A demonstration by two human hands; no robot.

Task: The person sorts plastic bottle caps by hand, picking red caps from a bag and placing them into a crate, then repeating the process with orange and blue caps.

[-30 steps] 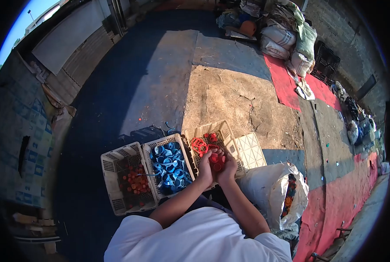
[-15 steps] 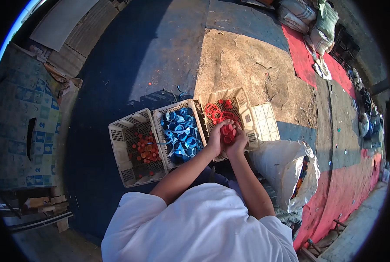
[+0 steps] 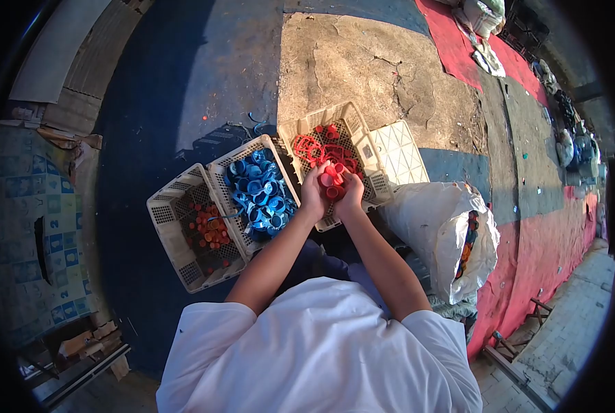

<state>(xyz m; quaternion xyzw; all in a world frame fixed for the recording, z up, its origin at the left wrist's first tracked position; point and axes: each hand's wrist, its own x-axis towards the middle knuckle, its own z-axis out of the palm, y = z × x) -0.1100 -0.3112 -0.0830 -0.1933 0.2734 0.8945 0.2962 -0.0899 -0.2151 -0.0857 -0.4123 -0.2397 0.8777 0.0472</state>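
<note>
My left hand and my right hand are cupped together around several red plastic caps. They are over the near side of a cream plastic crate, which holds red strap-like rings and a few more red caps. Left of it stands a crate heaped with blue ring-like caps. The leftmost crate has small orange-red caps scattered over its bottom. My fingers partly cover the held caps.
A white lattice panel adjoins the right crate. An open white sack with coloured pieces inside lies close to my right arm. More sacks are at the far right, and blue, red and brown sheets cover the floor.
The camera view has shifted, so the crates and sack appear further left and higher. My hands stay cupped around the red caps, over the same crate.
</note>
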